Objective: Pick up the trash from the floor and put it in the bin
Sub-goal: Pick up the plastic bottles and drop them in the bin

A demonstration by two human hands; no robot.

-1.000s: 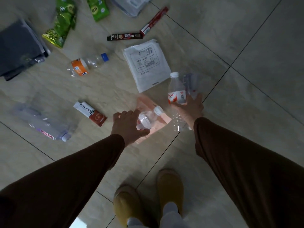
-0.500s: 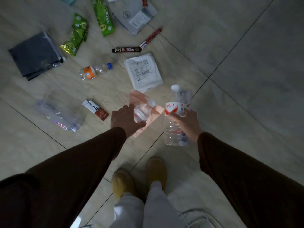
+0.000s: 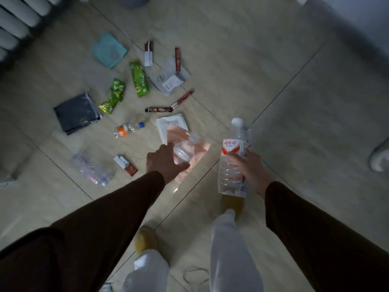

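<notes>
- Pale floor tiles (image 3: 242, 60) with dark grout lines fill the dim room, and white radiator ribs (image 3: 14, 20) show at the far left.
- The person stands with both dark-sleeved arms stretched forward, white trousers and yellowish slippers (image 3: 145, 241) below.
- The left hand (image 3: 164, 163) is curled around a small clear bottle (image 3: 185, 150), its cap end pointing away from the body; a pinkish translucent wrapper (image 3: 197, 147) shows right behind the bottle, and I cannot tell whether the hand holds it too.
- The right hand (image 3: 250, 165) is wrapped around the middle of a tall clear bottle (image 3: 231, 159) with a red-and-white label and white cap, held upright above the floor; something else clear seems pressed behind it, too blurred to name.
- Trash lies scattered on the floor ahead of the left hand: a white printed packet (image 3: 168, 123) partly behind the pink wrapper, a small bottle with an orange label (image 3: 128, 130) and blue cap, a crushed clear bottle (image 3: 92, 171), and a little brown-and-white sachet (image 3: 125, 165) just right of it.
- Farther off sit two green snack bags (image 3: 139, 79), a dark grey folded bag (image 3: 76, 112), thin coffee sticks (image 3: 159, 109), a grey mailer pouch (image 3: 168, 81) and a light blue cloth (image 3: 108, 49).
- A round grey shape at the far top edge (image 3: 134, 0) may be the bin, though only a sliver shows.
</notes>
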